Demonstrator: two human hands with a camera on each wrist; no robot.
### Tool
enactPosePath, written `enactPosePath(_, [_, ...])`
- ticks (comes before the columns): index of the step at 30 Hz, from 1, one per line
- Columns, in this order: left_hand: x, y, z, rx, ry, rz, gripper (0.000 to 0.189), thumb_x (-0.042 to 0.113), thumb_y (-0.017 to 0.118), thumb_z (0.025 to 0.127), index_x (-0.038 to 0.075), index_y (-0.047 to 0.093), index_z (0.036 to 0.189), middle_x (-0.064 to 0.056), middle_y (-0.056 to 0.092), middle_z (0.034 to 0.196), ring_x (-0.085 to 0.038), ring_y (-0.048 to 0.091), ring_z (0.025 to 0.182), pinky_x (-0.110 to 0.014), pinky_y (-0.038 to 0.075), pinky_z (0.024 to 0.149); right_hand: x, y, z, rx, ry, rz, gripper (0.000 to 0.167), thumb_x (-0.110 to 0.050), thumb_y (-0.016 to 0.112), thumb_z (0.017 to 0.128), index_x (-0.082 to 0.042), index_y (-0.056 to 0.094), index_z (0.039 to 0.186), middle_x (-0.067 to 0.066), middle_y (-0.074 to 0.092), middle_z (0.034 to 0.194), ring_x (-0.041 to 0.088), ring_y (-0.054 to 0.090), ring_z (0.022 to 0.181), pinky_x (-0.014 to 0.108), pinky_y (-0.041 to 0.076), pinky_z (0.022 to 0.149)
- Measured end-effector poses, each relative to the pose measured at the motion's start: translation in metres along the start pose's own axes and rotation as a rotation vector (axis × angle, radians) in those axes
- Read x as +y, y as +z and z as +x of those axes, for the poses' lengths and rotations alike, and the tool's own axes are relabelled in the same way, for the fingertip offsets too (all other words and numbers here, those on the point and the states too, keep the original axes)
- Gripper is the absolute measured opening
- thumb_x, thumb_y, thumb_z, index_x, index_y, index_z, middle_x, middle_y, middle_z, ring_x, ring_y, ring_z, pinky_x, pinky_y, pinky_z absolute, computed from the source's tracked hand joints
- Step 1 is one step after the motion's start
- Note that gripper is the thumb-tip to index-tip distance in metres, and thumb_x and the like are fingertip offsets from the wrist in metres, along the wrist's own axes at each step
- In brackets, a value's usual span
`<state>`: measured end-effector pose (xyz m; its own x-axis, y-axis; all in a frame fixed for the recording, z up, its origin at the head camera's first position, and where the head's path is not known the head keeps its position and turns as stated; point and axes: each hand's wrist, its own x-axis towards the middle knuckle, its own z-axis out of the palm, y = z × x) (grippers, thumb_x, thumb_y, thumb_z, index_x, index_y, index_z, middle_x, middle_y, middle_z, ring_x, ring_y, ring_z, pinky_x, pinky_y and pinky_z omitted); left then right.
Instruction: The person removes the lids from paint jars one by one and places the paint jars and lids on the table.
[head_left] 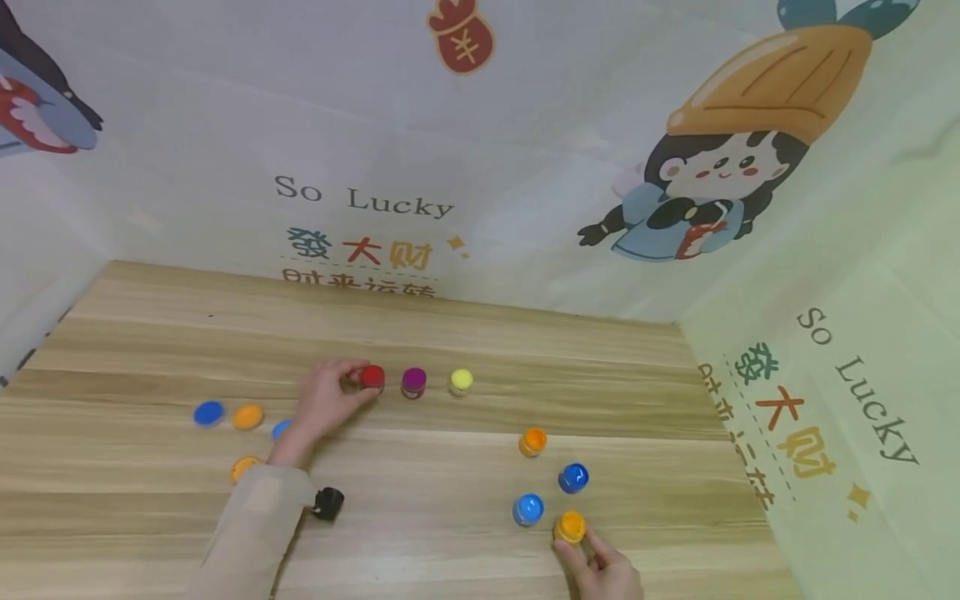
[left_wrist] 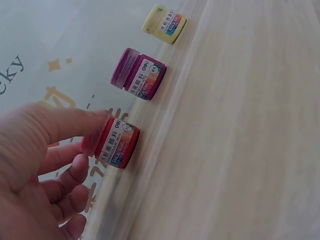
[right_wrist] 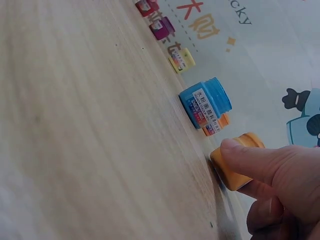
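My left hand (head_left: pixel 327 402) pinches the lidded red paint jar (left_wrist: pixel 119 142) between thumb and fingers, at the left end of a row on the table. Beside it stand a purple paint jar (head_left: pixel 413 382) and a pale yellow paint jar (head_left: pixel 461 382), both with lids on. At the front right, my right hand (head_left: pixel 606 570) holds a lidless yellow-orange paint jar (right_wrist: pixel 231 167) between thumb and fingers. Close to that jar are uncapped light blue (head_left: pixel 528 509), dark blue (head_left: pixel 573 477) and orange (head_left: pixel 533 442) paint jars.
On the left lie loose lids: a dark blue lid (head_left: pixel 208 413), an orange lid (head_left: pixel 247 417), a yellow-orange lid (head_left: pixel 244 468) and a light blue lid (head_left: pixel 281 429) partly behind the left forearm. A small black object (head_left: pixel 327 503) is by the left sleeve. Printed cloth (head_left: pixel 525 167) walls the table's back and sides.
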<state>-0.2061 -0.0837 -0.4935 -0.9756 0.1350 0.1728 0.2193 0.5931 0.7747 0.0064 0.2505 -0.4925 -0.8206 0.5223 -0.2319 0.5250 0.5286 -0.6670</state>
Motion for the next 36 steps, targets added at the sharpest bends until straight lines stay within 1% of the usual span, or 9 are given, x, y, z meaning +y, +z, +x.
enactPosePath(7, [-0.003,0.001,0.002,0.025,-0.013,0.018,0.042,0.014,0.078,0.074,-0.003,0.064,0.109,-0.012,0.06,0.086,-0.032,0.051,0.089,-0.05,0.033,0.086,0.001,0.003,0.001,0.0,-0.009,-0.015,0.071,-0.052,0.071,0.075,-0.002,0.058,0.124,-0.005,0.039,0.051,0.009,0.035,0.045,0.02,0.025,0.04])
enactPosePath(14, [-0.005,-0.002,0.0,0.033,0.005,0.023,0.04,0.018,0.079,0.073,-0.002,0.066,0.105,-0.011,0.058,0.085,-0.03,0.051,0.087,-0.049,0.033,0.084,-0.001,0.003,0.004,0.0,-0.004,-0.056,0.073,-0.049,0.074,0.073,-0.004,0.056,0.127,-0.005,0.04,0.05,0.01,0.035,0.044,0.02,0.025,0.041])
enactPosePath(18, [-0.001,-0.006,-0.004,0.034,0.022,0.015,0.038,0.019,0.079,0.074,-0.001,0.066,0.104,-0.013,0.06,0.089,-0.03,0.051,0.088,-0.05,0.032,0.085,-0.007,0.0,0.003,-0.007,0.016,-0.024,0.075,-0.043,0.077,0.073,-0.007,0.051,0.134,-0.005,0.04,0.049,0.009,0.035,0.043,0.02,0.026,0.039])
enactPosePath(20, [0.003,-0.01,-0.007,0.03,0.028,0.004,0.038,0.02,0.079,0.075,0.0,0.066,0.104,-0.014,0.061,0.091,-0.031,0.051,0.09,-0.05,0.032,0.085,-0.011,-0.001,0.001,0.008,0.001,-0.007,0.073,-0.039,0.077,0.074,-0.007,0.051,0.134,-0.005,0.039,0.049,0.009,0.035,0.042,0.02,0.026,0.039])
enactPosePath(23, [0.011,-0.015,-0.012,0.022,0.043,-0.002,0.038,0.021,0.079,0.075,0.001,0.066,0.104,-0.014,0.061,0.095,-0.031,0.05,0.092,-0.05,0.032,0.085,-0.02,-0.001,-0.002,0.053,-0.075,0.035,0.065,-0.03,0.078,0.075,-0.008,0.055,0.131,-0.005,0.037,0.049,0.009,0.034,0.042,0.021,0.026,0.04])
enactPosePath(26, [0.021,-0.02,-0.017,0.021,0.078,0.004,0.039,0.021,0.08,0.073,0.001,0.066,0.104,-0.014,0.061,0.098,-0.031,0.049,0.092,-0.048,0.035,0.083,-0.031,0.003,-0.005,0.114,-0.205,0.072,0.057,-0.02,0.08,0.073,-0.008,0.06,0.125,-0.006,0.036,0.049,0.006,0.032,0.041,0.02,0.026,0.04])
enactPosePath(29, [0.032,-0.023,-0.023,0.036,0.14,0.015,0.037,0.02,0.082,0.071,0.001,0.067,0.101,-0.013,0.062,0.098,-0.03,0.05,0.091,-0.044,0.037,0.079,-0.042,0.008,-0.007,0.16,-0.343,0.101,0.051,-0.013,0.081,0.071,-0.006,0.065,0.119,-0.009,0.034,0.048,0.002,0.029,0.04,0.018,0.025,0.039])
enactPosePath(32, [0.045,-0.027,-0.029,0.069,0.216,0.026,0.035,0.017,0.084,0.068,0.002,0.069,0.096,-0.011,0.062,0.093,-0.028,0.049,0.087,-0.04,0.037,0.075,-0.052,0.014,-0.008,0.182,-0.48,0.108,0.047,-0.012,0.082,0.07,-0.004,0.067,0.114,-0.012,0.032,0.048,-0.002,0.026,0.041,0.016,0.023,0.038])
enactPosePath(36, [0.065,-0.032,-0.039,0.077,0.322,0.035,0.033,0.016,0.085,0.064,0.004,0.07,0.092,-0.006,0.061,0.086,-0.025,0.049,0.084,-0.039,0.036,0.074,-0.069,0.02,-0.013,0.166,-0.598,0.164,0.043,-0.009,0.082,0.069,-0.001,0.069,0.109,-0.012,0.033,0.048,-0.004,0.027,0.042,0.015,0.023,0.038])
